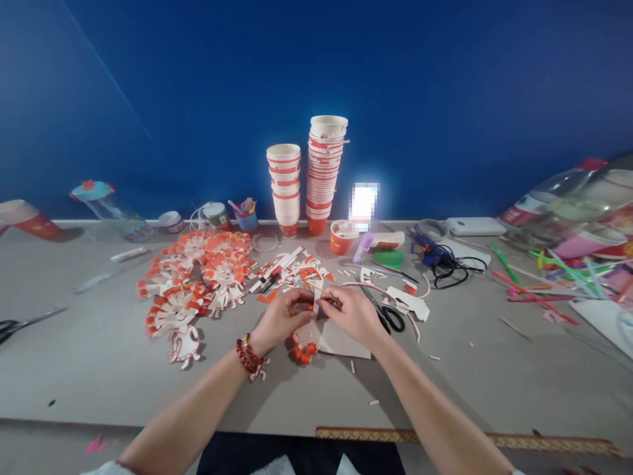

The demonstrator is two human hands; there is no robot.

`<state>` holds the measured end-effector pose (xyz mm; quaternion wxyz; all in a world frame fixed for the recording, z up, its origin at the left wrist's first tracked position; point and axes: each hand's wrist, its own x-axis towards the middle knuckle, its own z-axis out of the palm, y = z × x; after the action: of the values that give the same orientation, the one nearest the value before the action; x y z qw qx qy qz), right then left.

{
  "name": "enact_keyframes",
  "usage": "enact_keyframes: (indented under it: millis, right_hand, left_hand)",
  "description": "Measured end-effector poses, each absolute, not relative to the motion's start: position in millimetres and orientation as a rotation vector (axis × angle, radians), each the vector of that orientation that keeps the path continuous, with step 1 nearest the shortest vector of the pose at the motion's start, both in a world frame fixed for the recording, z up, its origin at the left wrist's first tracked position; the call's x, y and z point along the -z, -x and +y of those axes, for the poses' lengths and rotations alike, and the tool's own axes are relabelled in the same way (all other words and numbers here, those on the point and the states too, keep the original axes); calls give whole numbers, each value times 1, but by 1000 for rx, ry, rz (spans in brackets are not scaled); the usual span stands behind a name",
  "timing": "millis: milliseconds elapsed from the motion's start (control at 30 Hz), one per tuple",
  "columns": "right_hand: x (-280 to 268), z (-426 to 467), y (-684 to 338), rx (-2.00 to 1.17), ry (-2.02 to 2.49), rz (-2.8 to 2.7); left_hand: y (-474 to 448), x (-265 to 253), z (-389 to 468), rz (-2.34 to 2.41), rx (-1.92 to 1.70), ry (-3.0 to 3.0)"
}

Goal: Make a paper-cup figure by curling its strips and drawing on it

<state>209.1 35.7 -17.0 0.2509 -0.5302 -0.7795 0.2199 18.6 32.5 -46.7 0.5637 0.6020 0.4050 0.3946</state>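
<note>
Grey table [89, 356] — paper scraps [291, 267] — blue wall [198, 79].

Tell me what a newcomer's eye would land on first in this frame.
Probably the two tall stacks of paper cups standing at the back of the table against the blue wall, with a bright glare just to their right. Next, the spread of orange and white cut-outs lying left of centre. In front, the left hand and right hand meet over a small paper strip, pinching it together.
</note>
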Motion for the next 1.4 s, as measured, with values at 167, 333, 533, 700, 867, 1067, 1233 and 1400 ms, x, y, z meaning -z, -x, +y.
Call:
enact_keyframes:
  millis: [167, 333, 533, 700, 867, 1067, 1233, 1400]
  right_hand:
    - [18, 34, -207, -614, 1391, -2150]
    - [15, 32, -207, -572, 1300, -2262]
    - [10, 31, -212, -541, 1268, -2305]
    - [15, 34, -214, -396, 1292, -2327]
    - [17, 36, -215, -427, 1237, -2322]
    - [20, 38, -217, -485, 1161, -2295]
    - [19, 37, -215, -515, 1138, -2276]
    - [21, 36, -213, -543, 1157, -2243]
  left_hand:
    - [-19, 45, 33, 1001, -930, -1422]
    - [-19, 44, 35, 979, -993, -1328]
    - [-20, 42, 35, 981, -1029, -1230]
    - [-21, 41, 34, 944, -1049, -1162]
    - [-20, 42, 33, 869, -992, -1092]
    - [-19, 39, 32, 894, -952, -1106]
    - [-20, 37, 33, 890, -963, -1115]
    - [-19, 38, 32, 843, -947, -1114]
